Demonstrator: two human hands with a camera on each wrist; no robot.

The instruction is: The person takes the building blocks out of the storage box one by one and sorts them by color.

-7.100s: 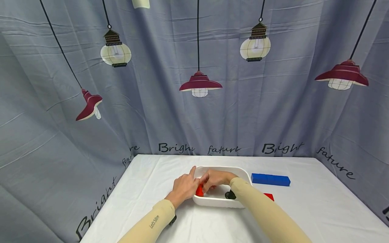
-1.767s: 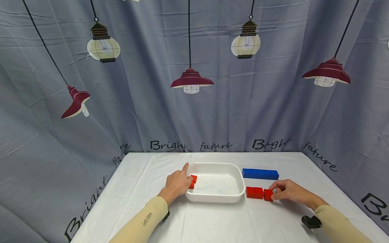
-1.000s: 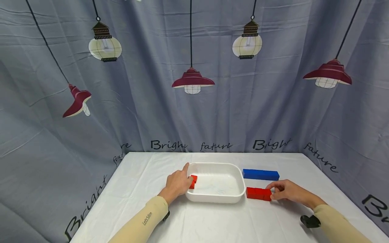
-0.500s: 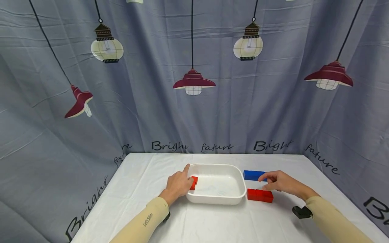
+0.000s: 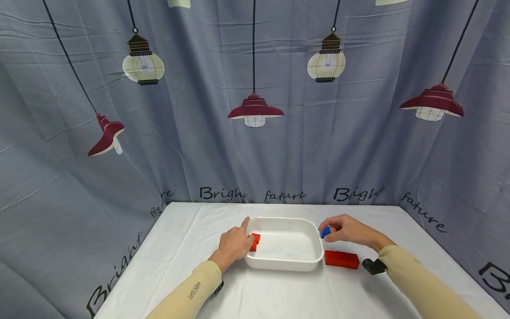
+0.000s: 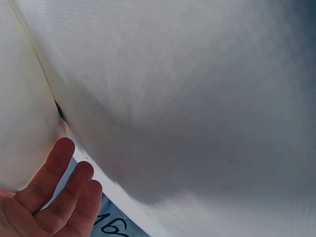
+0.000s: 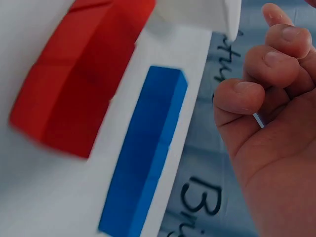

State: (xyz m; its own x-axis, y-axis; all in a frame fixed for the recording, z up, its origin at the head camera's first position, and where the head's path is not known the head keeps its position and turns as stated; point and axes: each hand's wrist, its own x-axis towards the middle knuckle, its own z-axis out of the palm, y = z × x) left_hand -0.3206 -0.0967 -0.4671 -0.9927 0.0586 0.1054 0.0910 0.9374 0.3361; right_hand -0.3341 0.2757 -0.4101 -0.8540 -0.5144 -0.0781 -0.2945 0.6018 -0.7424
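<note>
My left hand is at the left end of a white plastic tub, index finger along the rim and thumb over the wall. In the left wrist view the other fingers lie along the tub's outside. Two small red blocks sit inside the tub close to the thumb. Right of the tub, my right hand pinches a blue block between thumb and index finger. That hand hides the rest of the blue row in the head view; the right wrist view shows blue blocks lined up on the table.
A row of red blocks lies just right of the tub, in front of the right hand. White cloth covers the table. Grey curtains with printed lamps hang behind and beside it.
The right hand has brought a third red block against the other two, let go, and moved back and left to the blue row. Earlier it was inside the tub. The left hand stays at the rim.
</note>
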